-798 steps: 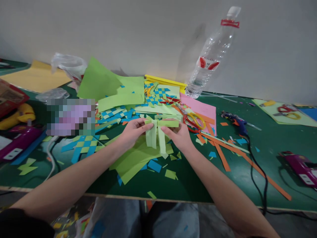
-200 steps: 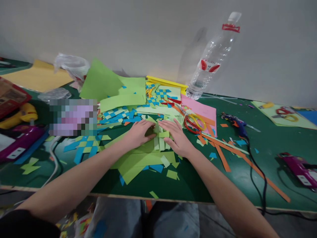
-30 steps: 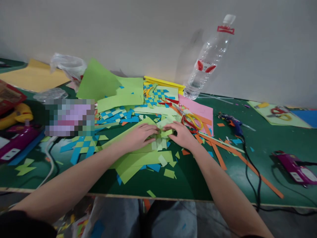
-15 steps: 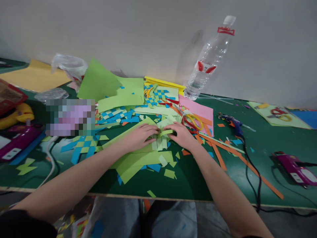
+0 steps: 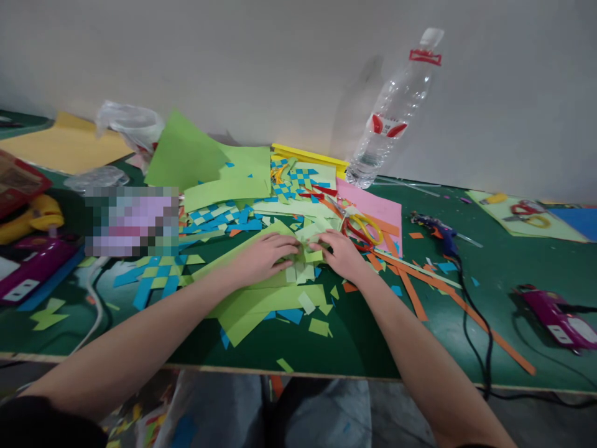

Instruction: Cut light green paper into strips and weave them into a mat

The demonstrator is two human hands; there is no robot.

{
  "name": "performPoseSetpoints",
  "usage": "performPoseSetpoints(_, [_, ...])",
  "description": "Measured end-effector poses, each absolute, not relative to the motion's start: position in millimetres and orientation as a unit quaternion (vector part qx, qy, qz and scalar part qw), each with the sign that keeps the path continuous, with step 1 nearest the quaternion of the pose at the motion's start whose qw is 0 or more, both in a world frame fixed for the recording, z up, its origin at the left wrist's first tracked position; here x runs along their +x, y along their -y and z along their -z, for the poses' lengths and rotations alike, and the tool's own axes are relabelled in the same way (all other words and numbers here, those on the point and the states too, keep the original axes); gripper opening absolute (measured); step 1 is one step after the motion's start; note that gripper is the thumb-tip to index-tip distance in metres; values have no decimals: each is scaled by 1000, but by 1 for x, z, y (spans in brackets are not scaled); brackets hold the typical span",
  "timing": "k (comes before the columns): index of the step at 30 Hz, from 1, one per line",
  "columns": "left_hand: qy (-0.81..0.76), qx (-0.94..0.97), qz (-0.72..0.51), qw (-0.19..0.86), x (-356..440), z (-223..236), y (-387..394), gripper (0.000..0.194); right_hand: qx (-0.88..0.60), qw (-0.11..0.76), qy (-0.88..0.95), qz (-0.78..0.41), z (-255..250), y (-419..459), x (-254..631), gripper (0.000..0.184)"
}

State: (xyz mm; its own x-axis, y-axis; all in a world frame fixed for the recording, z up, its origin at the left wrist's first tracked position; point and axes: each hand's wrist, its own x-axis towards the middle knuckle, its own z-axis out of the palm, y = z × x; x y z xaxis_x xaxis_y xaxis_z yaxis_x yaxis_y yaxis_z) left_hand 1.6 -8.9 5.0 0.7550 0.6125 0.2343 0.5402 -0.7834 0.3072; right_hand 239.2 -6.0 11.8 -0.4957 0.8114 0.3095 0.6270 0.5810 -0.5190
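Note:
My left hand [image 5: 267,257] rests with its fingers apart on a group of pale green paper strips [image 5: 304,272], pressing their left side. From the right, my right hand [image 5: 344,254] has its thumb and fingers closed on a brighter green paper strip [image 5: 315,256], which lies across the pale ones. The fingertips hide part of where the strips cross. Beneath my left hand and wrist are larger green paper sheets [image 5: 268,302]. Just beyond my right hand lie scissors with yellow handles [image 5: 370,229] and red-handled scissors [image 5: 357,238].
A clear plastic bottle [image 5: 392,115] leans by the wall. On the right are a glue gun [image 5: 436,235] with a black cable, orange paper strips [image 5: 489,336] and a purple power strip [image 5: 557,317]. Blue-and-green woven paper [image 5: 161,270] and scraps lie to the left.
The bright green strip, raised in an arch between my hands before, now lies lower and flatter, its end tipped down. My right fingers have shifted slightly; my left hand stays put.

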Motion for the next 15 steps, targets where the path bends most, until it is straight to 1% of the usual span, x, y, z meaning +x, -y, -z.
performPoseSetpoints(5, [-305,933,-158,106,1,-5,8,26,-426,272,843,-186,-14,7,240,40])
performPoseSetpoints(10, [-307,932,-155,111,0,-5,8,27,-430,273,828,-232,-13,8,242,49])
performPoseSetpoints(15, [-319,931,-140,111,2,-7,9,28,-427,273,827,-243,-12,8,243,46])
